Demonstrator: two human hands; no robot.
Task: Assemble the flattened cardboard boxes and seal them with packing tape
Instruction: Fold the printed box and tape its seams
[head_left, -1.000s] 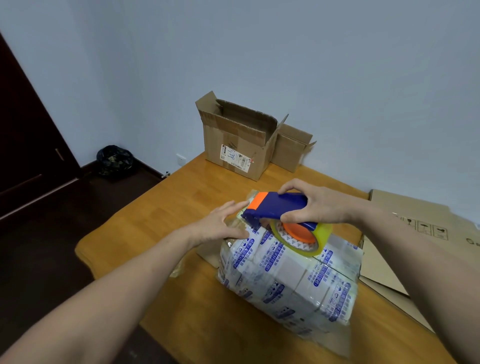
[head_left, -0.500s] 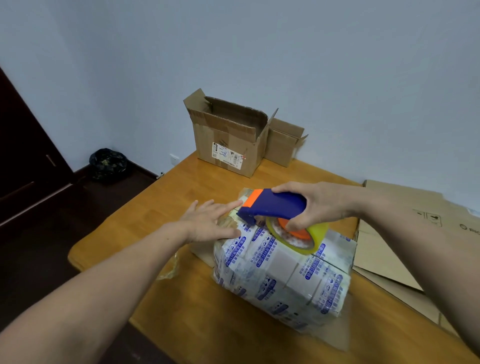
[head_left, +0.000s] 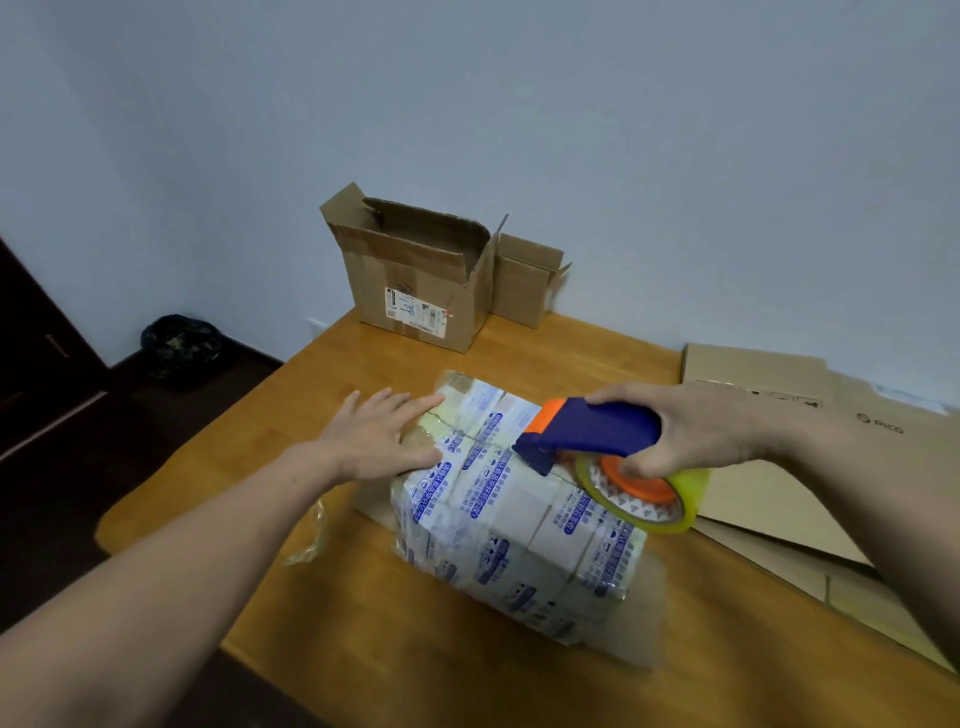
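Although the desk (head_left: 332, 374) carries several boxes, the work looks only partly done. The flat cardboard (head_left: 769, 499) on its right side lies unfolded, so it is left to assemble. The middle box (head_left: 519, 530), just beside it, stands set up and wrapped in printed tape; I judge its top seam is being sealed. At the far edge an open box (head_left: 415, 280) and a smaller box (head_left: 524, 280) stand with flaps up, unsealed. The right hand (head_left: 696, 431) grips the tape dispenser (head_left: 597, 428), its nose on the box top. The left hand (head_left: 379, 436) presses flat, fingers straight, on the box's far left corner.
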